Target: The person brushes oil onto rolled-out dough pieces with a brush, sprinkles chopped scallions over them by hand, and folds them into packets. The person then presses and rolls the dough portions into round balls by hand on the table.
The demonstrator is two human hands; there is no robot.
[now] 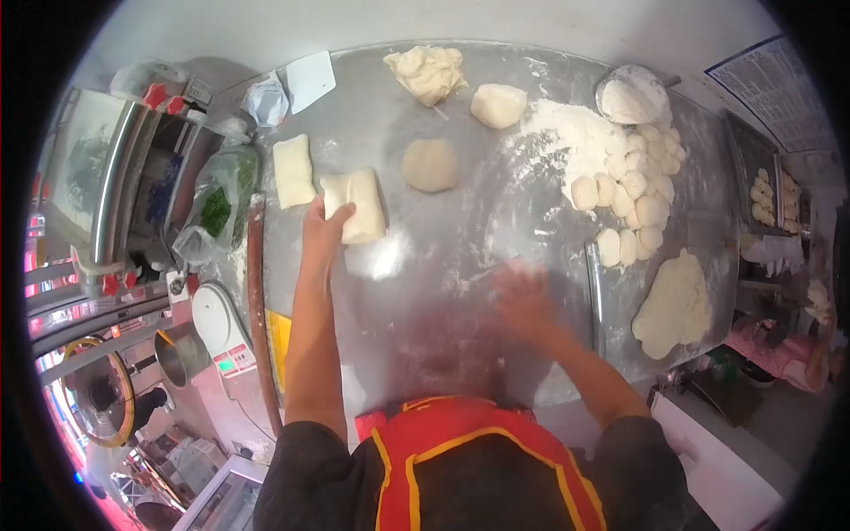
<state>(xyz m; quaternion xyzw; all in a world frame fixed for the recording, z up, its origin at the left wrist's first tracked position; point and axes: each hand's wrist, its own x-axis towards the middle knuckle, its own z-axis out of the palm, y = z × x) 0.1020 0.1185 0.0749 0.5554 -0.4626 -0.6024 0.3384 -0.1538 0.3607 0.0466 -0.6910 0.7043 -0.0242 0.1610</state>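
Note:
My left hand [326,223] grips the near-left side of a folded dough block [359,208], with the thumb on top and the other fingers partly hidden. A second dough block [294,172] lies just left of it. Over the middle of the metal table [425,327], my right hand [521,296] is smeared by motion, so its fingers cannot be made out. A round, darker piece of dough [430,165] rests beyond my hands. Further back are a rough dough lump [427,73] and a smoother dough ball [498,105].
Loose flour [567,142] spreads at the right, beside several small dough pieces [636,181] and a bowl of flour [630,97]. A flat dough sheet [673,303] lies near the right edge. Along the left edge are a long rolling pin [257,301] and a scale [221,327].

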